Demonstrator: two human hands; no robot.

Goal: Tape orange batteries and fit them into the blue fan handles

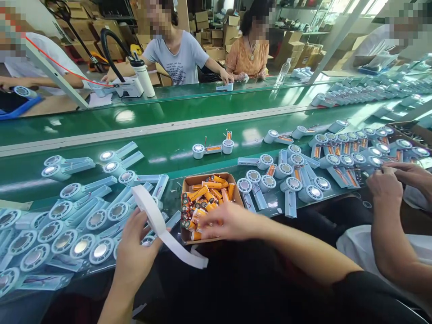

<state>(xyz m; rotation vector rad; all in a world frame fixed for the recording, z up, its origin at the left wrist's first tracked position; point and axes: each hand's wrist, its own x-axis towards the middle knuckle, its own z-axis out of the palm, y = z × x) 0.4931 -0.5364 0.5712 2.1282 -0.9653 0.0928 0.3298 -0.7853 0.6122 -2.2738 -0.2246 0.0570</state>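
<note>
My left hand (139, 247) is closed around a roll of white tape (149, 208). A loose strip hangs from the roll toward the lower right, its end near the front of the cardboard box (239, 198). Orange cylindrical batteries (202, 192) fill that box in a jumbled heap. Over the heap reaches my right hand (229, 220), its fingers apart among the batteries. I see nothing held in it, though some fingertips are hard to make out against the heap.
Pale blue round-headed plastic housings (89, 218) crowd the left, and more housings (297, 175) lie to the right, several with orange batteries in them. Beyond runs a green conveyor belt (162, 130). A co-worker's hands (388, 182) are close at right. Other people sit across the belt.
</note>
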